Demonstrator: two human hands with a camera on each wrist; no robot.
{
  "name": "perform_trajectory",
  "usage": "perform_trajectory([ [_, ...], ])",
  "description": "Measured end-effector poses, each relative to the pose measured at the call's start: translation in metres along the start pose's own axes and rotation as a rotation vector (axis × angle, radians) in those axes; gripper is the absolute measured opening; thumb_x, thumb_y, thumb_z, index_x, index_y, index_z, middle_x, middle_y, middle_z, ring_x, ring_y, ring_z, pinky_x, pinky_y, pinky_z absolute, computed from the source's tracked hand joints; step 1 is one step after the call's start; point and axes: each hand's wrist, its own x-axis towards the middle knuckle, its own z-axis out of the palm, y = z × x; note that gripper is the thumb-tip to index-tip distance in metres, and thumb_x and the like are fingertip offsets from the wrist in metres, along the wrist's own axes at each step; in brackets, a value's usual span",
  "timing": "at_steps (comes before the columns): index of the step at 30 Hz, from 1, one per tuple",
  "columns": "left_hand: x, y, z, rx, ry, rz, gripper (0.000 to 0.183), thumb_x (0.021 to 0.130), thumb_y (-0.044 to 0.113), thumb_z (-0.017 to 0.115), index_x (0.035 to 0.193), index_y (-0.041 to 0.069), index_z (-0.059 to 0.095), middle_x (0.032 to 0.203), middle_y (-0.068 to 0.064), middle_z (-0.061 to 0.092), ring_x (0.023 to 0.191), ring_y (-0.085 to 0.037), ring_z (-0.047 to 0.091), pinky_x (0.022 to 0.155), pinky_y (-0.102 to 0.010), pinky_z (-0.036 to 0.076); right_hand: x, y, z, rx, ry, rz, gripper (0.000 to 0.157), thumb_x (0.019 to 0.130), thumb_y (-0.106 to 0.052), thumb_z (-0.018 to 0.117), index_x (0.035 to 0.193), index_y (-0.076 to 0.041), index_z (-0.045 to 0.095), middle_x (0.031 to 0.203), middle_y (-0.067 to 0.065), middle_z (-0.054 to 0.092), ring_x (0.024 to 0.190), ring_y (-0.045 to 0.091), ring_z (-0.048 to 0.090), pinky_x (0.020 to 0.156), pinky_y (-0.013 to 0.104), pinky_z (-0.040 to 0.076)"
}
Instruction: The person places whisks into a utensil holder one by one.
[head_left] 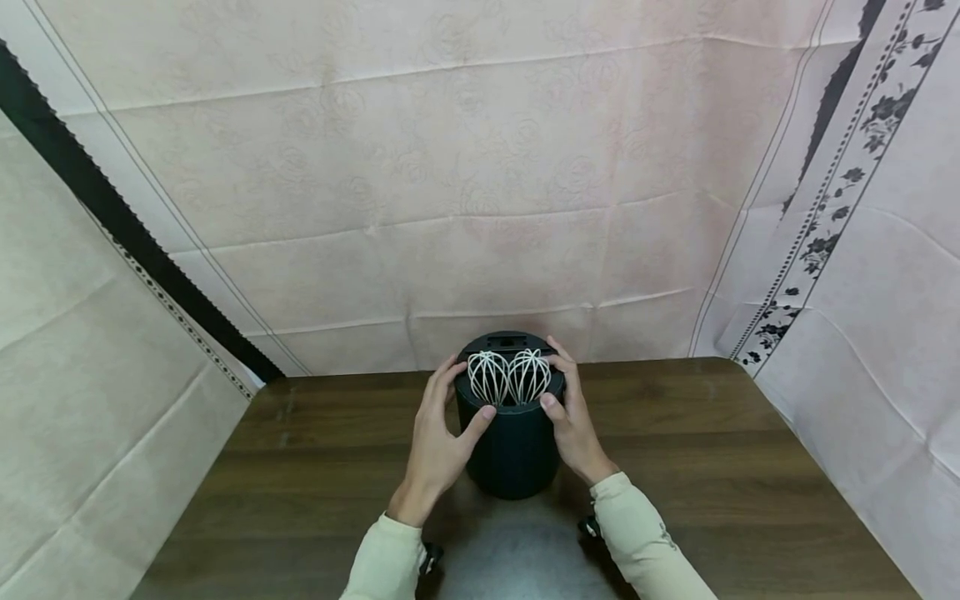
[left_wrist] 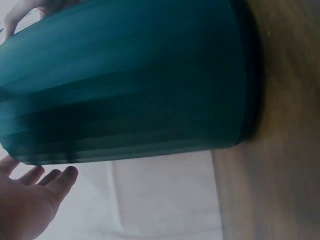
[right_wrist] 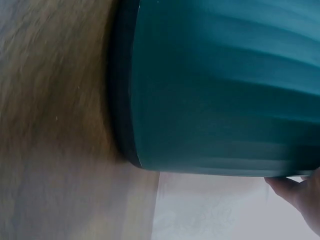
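Note:
A dark green, ribbed cylindrical utensil holder stands upright on the brown wooden table, near its far edge. Two whisks with white wire heads, a left whisk and a right whisk, stick up side by side from its top; their handles are hidden inside. My left hand holds the holder's left side, thumb at the front rim and fingers toward the back. On the opposite side my right hand grips the rim, its fingertips close beside the right whisk. Both wrist views are mostly filled by the holder's wall.
The wooden table spreads to both sides of the holder. Behind it hangs a pale patterned cloth, with more cloth at left and right. A black slot-like opening shows at the back of the holder's top.

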Motion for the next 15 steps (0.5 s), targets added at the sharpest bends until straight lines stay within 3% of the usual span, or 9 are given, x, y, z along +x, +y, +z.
perform_trajectory([
  [3,-0.003,0.0,0.004,-0.036,0.013,-0.007,0.065,0.094,0.04,0.067,0.151,0.034,0.036,0.16,0.005,0.029,0.143,-0.012,0.033,0.113,-0.047,0.036,-0.001,0.0,0.002,0.015,0.005,0.02,0.055,0.1,-0.046,0.045,0.149,-0.022,0.034,0.165,0.003,0.015,0.15,0.021,0.016,0.114,0.063,0.013],
  [7,-0.007,0.0,0.008,-0.063,0.037,-0.029,0.071,0.095,0.04,0.066,0.155,0.029,0.03,0.16,0.008,0.03,0.143,-0.012,0.034,0.113,-0.047,0.036,-0.004,0.001,0.002,0.023,-0.003,0.053,0.062,0.102,-0.046,0.044,0.156,-0.025,0.022,0.166,0.002,0.012,0.15,0.021,0.014,0.115,0.063,0.011],
  [11,-0.014,-0.004,0.012,-0.109,0.047,-0.081,0.074,0.096,0.039,0.065,0.157,0.035,0.024,0.158,0.015,0.03,0.142,-0.013,0.036,0.114,-0.044,0.034,-0.012,0.003,-0.006,0.028,-0.015,0.12,0.068,0.103,-0.047,0.045,0.159,-0.03,0.011,0.165,-0.002,0.012,0.15,0.021,0.014,0.116,0.063,0.012],
  [15,-0.021,-0.013,0.015,-0.122,0.045,-0.101,0.072,0.098,0.037,0.062,0.157,0.038,0.021,0.158,0.013,0.03,0.143,-0.018,0.036,0.115,-0.045,0.033,-0.019,0.005,-0.021,-0.002,-0.031,0.159,0.063,0.106,-0.033,0.043,0.16,-0.029,0.01,0.164,-0.004,0.016,0.15,0.022,0.017,0.117,0.061,0.016],
])
